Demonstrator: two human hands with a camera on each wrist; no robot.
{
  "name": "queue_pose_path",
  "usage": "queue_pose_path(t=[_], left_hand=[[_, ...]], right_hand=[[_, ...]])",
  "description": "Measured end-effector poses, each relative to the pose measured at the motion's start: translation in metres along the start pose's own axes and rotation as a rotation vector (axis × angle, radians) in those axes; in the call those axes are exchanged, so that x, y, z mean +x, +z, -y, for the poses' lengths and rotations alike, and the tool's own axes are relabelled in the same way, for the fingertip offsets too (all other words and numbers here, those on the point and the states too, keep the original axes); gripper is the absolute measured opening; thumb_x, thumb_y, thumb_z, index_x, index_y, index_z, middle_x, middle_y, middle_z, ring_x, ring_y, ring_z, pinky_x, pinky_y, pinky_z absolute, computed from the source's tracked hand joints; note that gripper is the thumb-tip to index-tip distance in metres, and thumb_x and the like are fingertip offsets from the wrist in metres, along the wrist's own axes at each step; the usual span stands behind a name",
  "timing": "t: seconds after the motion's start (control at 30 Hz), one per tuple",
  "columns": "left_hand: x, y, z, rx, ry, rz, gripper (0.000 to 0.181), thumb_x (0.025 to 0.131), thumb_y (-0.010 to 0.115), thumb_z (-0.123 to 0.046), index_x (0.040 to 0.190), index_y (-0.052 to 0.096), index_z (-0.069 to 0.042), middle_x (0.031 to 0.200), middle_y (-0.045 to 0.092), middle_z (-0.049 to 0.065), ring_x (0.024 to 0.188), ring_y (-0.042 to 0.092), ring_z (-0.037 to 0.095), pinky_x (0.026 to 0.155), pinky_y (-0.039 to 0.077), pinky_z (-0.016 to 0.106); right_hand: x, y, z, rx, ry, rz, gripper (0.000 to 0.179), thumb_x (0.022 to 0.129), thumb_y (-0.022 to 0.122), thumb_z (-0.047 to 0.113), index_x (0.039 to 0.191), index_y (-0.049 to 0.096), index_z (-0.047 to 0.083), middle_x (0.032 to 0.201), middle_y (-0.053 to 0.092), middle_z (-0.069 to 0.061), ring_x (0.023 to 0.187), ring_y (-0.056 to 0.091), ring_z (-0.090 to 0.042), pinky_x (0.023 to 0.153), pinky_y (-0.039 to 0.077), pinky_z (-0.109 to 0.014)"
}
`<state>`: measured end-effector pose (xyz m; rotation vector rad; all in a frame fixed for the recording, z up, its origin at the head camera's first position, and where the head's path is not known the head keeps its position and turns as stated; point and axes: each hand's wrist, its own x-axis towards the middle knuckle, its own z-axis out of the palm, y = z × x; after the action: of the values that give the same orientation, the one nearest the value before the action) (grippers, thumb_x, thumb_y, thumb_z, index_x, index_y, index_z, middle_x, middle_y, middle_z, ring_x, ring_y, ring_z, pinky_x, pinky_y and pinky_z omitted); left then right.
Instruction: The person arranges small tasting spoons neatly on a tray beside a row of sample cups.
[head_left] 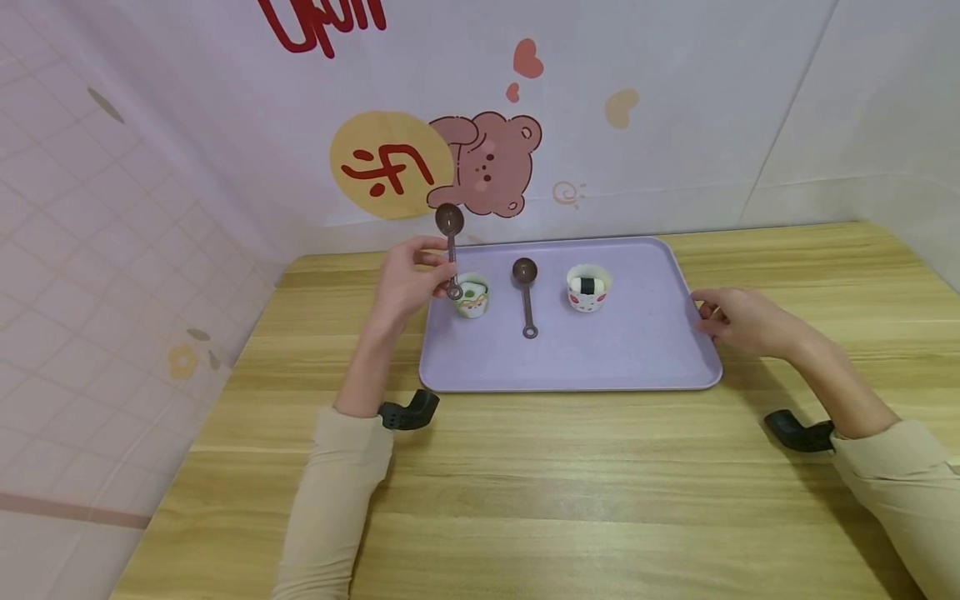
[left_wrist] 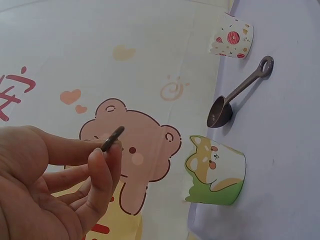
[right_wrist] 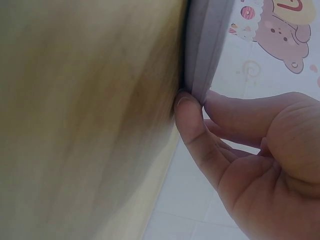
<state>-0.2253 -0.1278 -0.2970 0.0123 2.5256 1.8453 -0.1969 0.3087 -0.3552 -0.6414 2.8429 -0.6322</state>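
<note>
My left hand point(head_left: 408, 279) pinches the handle of a brown measuring spoon point(head_left: 450, 220) between thumb and fingers, its round bowl pointing up. This spoon is held just above a paper cup point(head_left: 472, 307) with white and green contents, at the left of a lilac tray point(head_left: 637, 354). The left wrist view shows only the end of the pinched handle point(left_wrist: 113, 139). A second brown measuring spoon point(head_left: 526, 275) lies on the tray, right of that cup. At the tray's right edge, my right hand point(head_left: 750, 321) grips the rim point(right_wrist: 202, 50) between thumb and fingers.
Another paper cup point(head_left: 587, 302), holding something white with a black band, stands on the tray right of the lying spoon. The tray sits on a wooden table point(head_left: 570, 483). Behind it rises a wall covering point(head_left: 675, 125) printed with a bear and hearts.
</note>
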Motion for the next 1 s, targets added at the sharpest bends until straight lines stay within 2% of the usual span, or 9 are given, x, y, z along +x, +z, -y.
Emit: queue_pose_path(t=[0.17,0.47,0.8,1.0], left_hand=[[0.000,0.004,-0.003,-0.013,0.011,0.006,0.035,0.093,0.069,0.002,0.127,0.062,0.003,0.101,0.064,0.017,0.063,0.059,0.017,0.054,0.052,0.019],[0.003,0.015,-0.010,0.018,-0.002,0.016,0.036,0.093,0.071,-0.002,0.128,0.063,-0.003,0.104,0.066,0.015,0.064,0.059,0.019,0.056,0.053,0.022],[0.004,0.029,-0.017,-0.046,0.027,0.033,0.035,0.092,0.069,0.004,0.126,0.062,0.002,0.101,0.065,0.018,0.057,0.057,0.013,0.053,0.053,0.020],[0.004,0.036,-0.021,-0.061,0.028,0.049,0.035,0.092,0.070,0.004,0.126,0.063,0.001,0.098,0.064,0.015,0.060,0.058,0.016,0.055,0.054,0.023]], right_hand=[[0.000,0.000,-0.001,0.001,0.003,0.001,0.034,0.094,0.064,-0.007,0.123,0.053,-0.021,0.088,0.066,-0.009,0.073,0.065,-0.019,0.062,0.055,-0.029],[0.000,0.000,-0.001,0.005,-0.001,0.003,0.035,0.094,0.064,-0.007,0.124,0.052,-0.022,0.088,0.066,-0.010,0.073,0.064,-0.019,0.061,0.054,-0.029],[0.001,0.000,-0.002,0.002,-0.013,-0.005,0.034,0.093,0.064,-0.008,0.122,0.054,-0.021,0.086,0.065,-0.008,0.072,0.063,-0.018,0.061,0.054,-0.029],[0.001,0.001,-0.003,0.006,-0.002,-0.002,0.037,0.092,0.065,-0.008,0.123,0.052,-0.023,0.087,0.066,-0.010,0.074,0.064,-0.020,0.061,0.055,-0.030]])
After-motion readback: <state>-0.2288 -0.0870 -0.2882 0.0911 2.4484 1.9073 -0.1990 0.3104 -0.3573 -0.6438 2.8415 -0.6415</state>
